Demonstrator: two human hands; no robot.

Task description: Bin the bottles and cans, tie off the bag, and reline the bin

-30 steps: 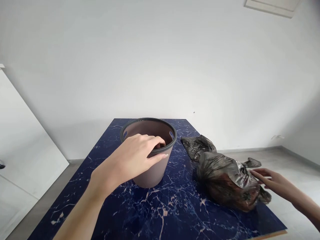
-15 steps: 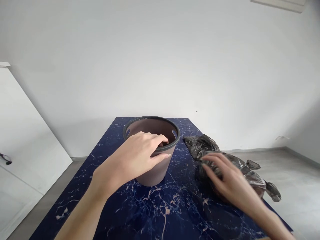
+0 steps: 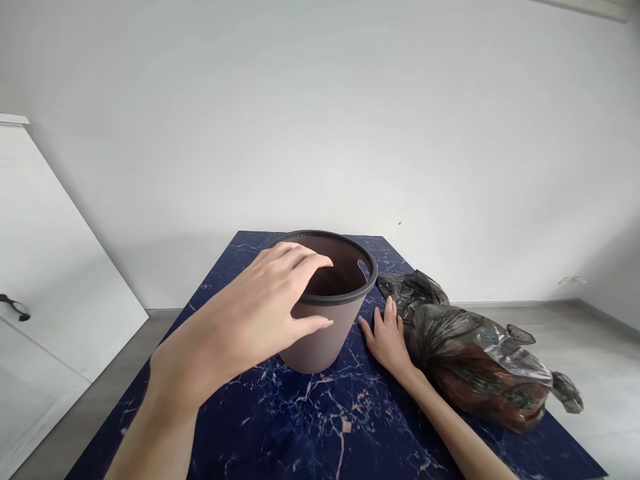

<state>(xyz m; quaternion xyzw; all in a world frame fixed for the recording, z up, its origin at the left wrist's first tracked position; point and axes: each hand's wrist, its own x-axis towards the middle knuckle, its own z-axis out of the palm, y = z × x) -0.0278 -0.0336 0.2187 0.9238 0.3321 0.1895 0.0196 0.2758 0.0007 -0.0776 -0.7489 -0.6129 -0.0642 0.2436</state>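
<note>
A brown waste bin (image 3: 325,333) with a dark rim and cut-out handle holes stands upright on a blue marble-patterned table (image 3: 300,433). My left hand (image 3: 270,300) is at the bin's near left side, fingers above the opening and thumb apart in front of the outer wall. It looks open; whether it touches the rim is unclear. To the right of the bin, my right hand (image 3: 390,343) lies with spread fingers on the tabletop, holding nothing. Beside it rests a filled, knotted black plastic bag (image 3: 485,367), with reddish contents showing through. Behind that lies a crumpled dark bag (image 3: 413,290).
A white cabinet (image 3: 60,253) with a black handle stands at the left. The pale wall (image 3: 320,133) rises behind the table. Grey floor (image 3: 590,353) shows on the right, and the filled bag's knotted end reaches over the table's right edge.
My right hand has come off the filled bag and moved left and down to the tabletop. My left hand's fingers have lifted from inside the bin and loosened around its rim.
</note>
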